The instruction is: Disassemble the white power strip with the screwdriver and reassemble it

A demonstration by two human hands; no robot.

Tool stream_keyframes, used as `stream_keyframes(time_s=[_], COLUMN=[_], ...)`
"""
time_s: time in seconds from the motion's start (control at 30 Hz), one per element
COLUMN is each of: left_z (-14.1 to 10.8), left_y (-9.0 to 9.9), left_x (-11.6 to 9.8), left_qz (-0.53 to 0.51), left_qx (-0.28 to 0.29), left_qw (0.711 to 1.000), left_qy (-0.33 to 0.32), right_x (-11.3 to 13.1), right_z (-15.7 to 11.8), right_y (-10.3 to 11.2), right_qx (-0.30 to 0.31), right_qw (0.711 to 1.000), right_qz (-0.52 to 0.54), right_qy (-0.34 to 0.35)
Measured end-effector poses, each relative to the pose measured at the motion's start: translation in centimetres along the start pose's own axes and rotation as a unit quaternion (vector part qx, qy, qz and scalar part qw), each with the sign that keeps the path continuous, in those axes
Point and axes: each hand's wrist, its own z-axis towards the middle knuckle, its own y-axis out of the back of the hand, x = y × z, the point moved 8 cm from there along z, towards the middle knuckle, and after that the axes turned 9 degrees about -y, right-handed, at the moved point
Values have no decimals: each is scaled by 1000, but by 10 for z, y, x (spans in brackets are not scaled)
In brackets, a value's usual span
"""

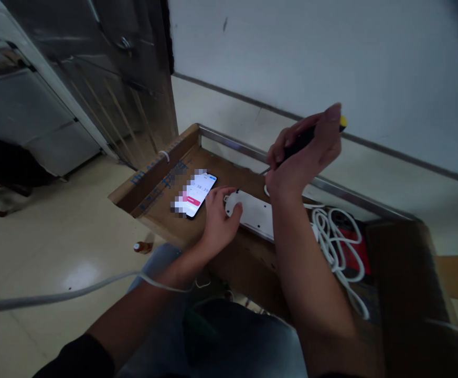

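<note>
A white power strip (255, 212), with small dark screw holes along its upward face, lies on the cardboard surface in front of me. My left hand (220, 216) grips its left end, thumb on the face and fingers over the far edge. Raised above the strip, my right hand (311, 149) is wrapped around a screwdriver (300, 143) with a black handle and a yellow end. Its thin shaft slants down to the left, and I cannot tell whether the tip touches anything. My right forearm hides the strip's right end.
Left of the strip lies a lit phone (197, 194). A coiled white cord (331, 244) rests on the right, partly over a red and black object (360, 247). The cardboard tray (156, 207) has a raised left edge. A small bottle (142, 247) is on the floor.
</note>
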Motion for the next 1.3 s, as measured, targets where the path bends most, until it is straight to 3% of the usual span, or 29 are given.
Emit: stream_keyframes(time_s=[0.1, 0.2, 0.47, 0.63, 0.97, 1.17, 1.3], left_z=[9, 9, 7, 7, 6, 7, 7], left_y=[-17, -29, -31, -34, -35, -36, -36], left_x=[16, 20, 16, 17, 19, 19, 19], left_qz=[-22, -26, -8, 1, -3, 14, 17], left_qx=[2, 36, 39, 52, 58, 70, 73], left_qw=[999, 999, 999, 999, 998, 997, 997], left_qy=[36, 30, -4, -12, 19, 22, 16], right_x=[-2, -3, -28, -30, -28, -53, -39], right_z=[2, 2, 1, 1, 8, 21, 15], right_y=[0, 4, -7, -17, -23, -17, -15], right_qx=[-1, -9, 53, 47, 131, 122, 80], right_qw=[1000, 1000, 996, 995, 990, 990, 996], right_qz=[-3, 17, -48, 14, -28, 19, 30], right_qy=[-19, -3, 46, 89, 43, -61, 34])
